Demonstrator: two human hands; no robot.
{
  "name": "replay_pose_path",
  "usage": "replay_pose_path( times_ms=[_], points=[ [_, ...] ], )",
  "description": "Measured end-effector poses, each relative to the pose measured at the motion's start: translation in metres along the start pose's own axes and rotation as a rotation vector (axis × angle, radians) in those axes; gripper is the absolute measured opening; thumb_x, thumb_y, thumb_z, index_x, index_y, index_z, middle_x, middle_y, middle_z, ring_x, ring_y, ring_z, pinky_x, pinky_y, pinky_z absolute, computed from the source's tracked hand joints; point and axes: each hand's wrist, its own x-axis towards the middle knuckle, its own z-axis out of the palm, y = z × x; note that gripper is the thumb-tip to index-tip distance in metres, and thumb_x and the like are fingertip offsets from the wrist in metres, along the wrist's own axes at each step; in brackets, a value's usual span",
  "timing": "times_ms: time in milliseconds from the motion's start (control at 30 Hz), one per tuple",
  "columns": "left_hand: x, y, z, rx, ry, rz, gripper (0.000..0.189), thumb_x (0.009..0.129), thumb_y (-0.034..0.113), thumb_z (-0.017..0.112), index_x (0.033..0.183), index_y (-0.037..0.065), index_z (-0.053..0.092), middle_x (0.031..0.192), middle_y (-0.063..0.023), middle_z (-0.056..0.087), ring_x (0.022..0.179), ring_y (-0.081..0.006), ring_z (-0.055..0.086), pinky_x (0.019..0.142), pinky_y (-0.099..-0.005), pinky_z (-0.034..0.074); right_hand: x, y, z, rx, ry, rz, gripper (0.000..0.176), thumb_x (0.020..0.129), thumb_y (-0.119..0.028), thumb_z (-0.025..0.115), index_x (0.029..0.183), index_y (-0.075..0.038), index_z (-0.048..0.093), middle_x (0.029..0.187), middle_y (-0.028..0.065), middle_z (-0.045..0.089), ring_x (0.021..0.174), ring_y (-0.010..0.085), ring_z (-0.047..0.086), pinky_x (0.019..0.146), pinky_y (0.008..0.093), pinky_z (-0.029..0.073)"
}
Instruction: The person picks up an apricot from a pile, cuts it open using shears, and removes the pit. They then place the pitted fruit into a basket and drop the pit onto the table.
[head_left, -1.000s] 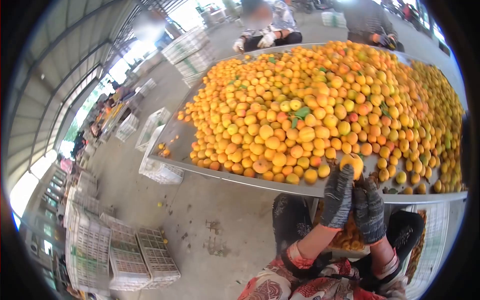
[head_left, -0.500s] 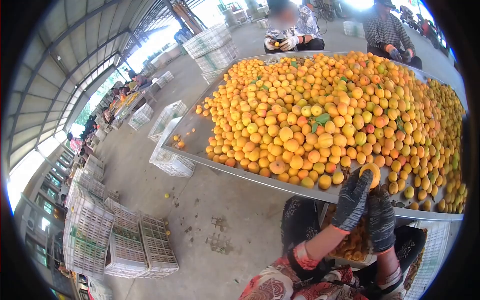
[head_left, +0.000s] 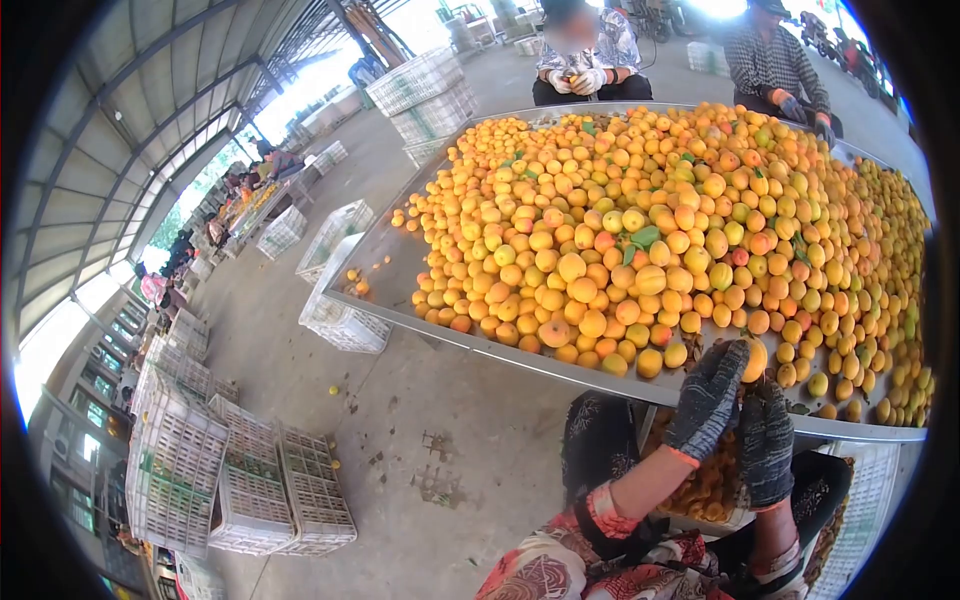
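Note:
My left hand, in a dark grey glove, is closed at the near edge of the metal table. Its fingertips press on an orange-yellow apricot. Close beside it, my right hand, gloved alike, has its fingers bent up under the same fruit. A large heap of apricots with a few green leaves covers much of the table beyond my hands. Below my hands, orange fruit pieces lie in a container, partly hidden by my arms.
Two people sit across the table, one in white gloves, the other in a checked shirt. White plastic crates stand at the left, more beside the table. A pale crate is at my right.
The apricot between my hands has turned, so its flat cut-looking face no longer shows. The white-gloved person's hands have shifted, and the checked-shirt person's hand has moved toward the table.

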Motion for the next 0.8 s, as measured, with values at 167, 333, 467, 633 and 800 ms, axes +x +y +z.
replay_pose_path(
  times_ms=[167, 333, 467, 633, 800],
  points=[
    [0.007, -0.034, -0.001, 0.592, 0.09, 0.703, 0.033, 0.085, 0.018, 0.052, 0.113, 0.0, 0.048, 0.107, -0.0187, 0.054, 0.101, -0.0261, 0.052, 0.085, -0.0326, 0.041, 0.0, 0.01, -0.007, -0.131, -0.034, 0.124, 0.026, 0.087, -0.002, 0.045, 0.113, 0.002, 0.048, 0.104, 0.0083, 0.055, 0.094, 0.0135, 0.051, 0.084, 0.0256, 0.04],
    [0.001, 0.02, 0.006, 0.465, -0.064, 0.126, 0.035, 0.079, 0.018, 0.061, 0.107, 0.001, 0.049, 0.101, -0.0156, 0.056, 0.088, -0.0193, 0.056, 0.074, -0.0307, 0.046, -0.004, 0.035, 0.007, 0.615, -0.026, 0.305, 0.029, 0.088, -0.002, 0.043, 0.116, 0.003, 0.045, 0.11, 0.0093, 0.052, 0.1, 0.0141, 0.048, 0.087, 0.0251, 0.039],
    [0.004, 0.012, 0.004, 0.409, -0.063, 0.123, 0.034, 0.076, 0.024, 0.065, 0.097, 0.0, 0.052, 0.09, -0.0118, 0.058, 0.077, -0.0149, 0.055, 0.067, -0.0284, 0.045, 0.001, 0.019, -0.01, 0.333, -0.163, 0.218, 0.031, 0.088, -0.005, 0.043, 0.118, 0.004, 0.042, 0.111, 0.0105, 0.051, 0.102, 0.0157, 0.048, 0.088, 0.0262, 0.038],
    [0.008, -0.009, 0.001, 0.435, 0.006, 0.377, 0.028, 0.077, 0.021, 0.064, 0.093, 0.0, 0.055, 0.084, -0.0114, 0.059, 0.074, -0.0159, 0.056, 0.065, -0.0297, 0.046, -0.001, 0.043, -0.021, -0.362, -0.242, -0.182, 0.033, 0.084, -0.004, 0.049, 0.116, 0.003, 0.044, 0.107, 0.0111, 0.053, 0.099, 0.0176, 0.051, 0.084, 0.0273, 0.042],
    [-0.001, -0.019, -0.005, 0.062, -0.097, 0.09, 0.024, 0.082, 0.023, 0.059, 0.097, 0.005, 0.056, 0.069, 0.0004, 0.057, 0.055, -0.0051, 0.05, 0.046, -0.0198, 0.04, -0.003, 0.029, -0.028, -0.142, -0.298, 0.012, 0.034, 0.075, -0.005, 0.06, 0.107, 0.002, 0.052, 0.098, 0.0091, 0.058, 0.089, 0.0204, 0.056, 0.076, 0.0308, 0.047]
  ],
)
